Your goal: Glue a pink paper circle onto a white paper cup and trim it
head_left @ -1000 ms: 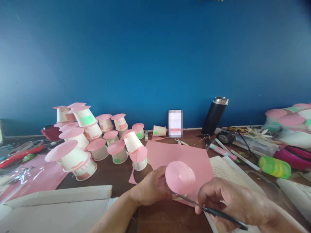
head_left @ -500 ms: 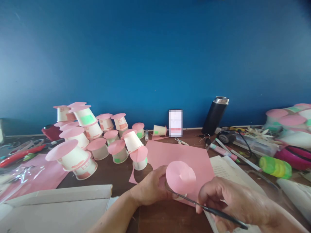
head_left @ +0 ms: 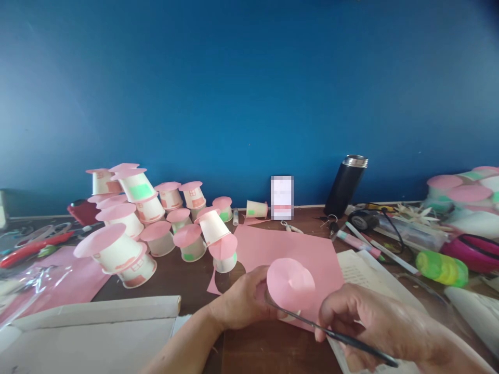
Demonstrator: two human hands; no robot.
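My left hand (head_left: 245,298) is closed around a paper cup (head_left: 291,315) topped with a round pink paper disc (head_left: 290,283). The disc hides most of the cup; only a bit of its pale side shows below. Between the fingers of my right hand (head_left: 374,322) is a slim black-handled paintbrush (head_left: 351,340). Its thin end points left, at the cup just under the disc's near edge; I cannot tell if it touches. Beneath the cup lies a large pink paper sheet (head_left: 288,244) with a rounded cut-out at its left.
Pink-topped cups (head_left: 156,239), some stacked, crowd the left; more stand far right. A white cardboard box (head_left: 97,337) lies front left. A black flask (head_left: 346,184) leans by the blue wall. Pens, a green-yellow bottle (head_left: 440,267) and a printed booklet (head_left: 360,270) lie right.
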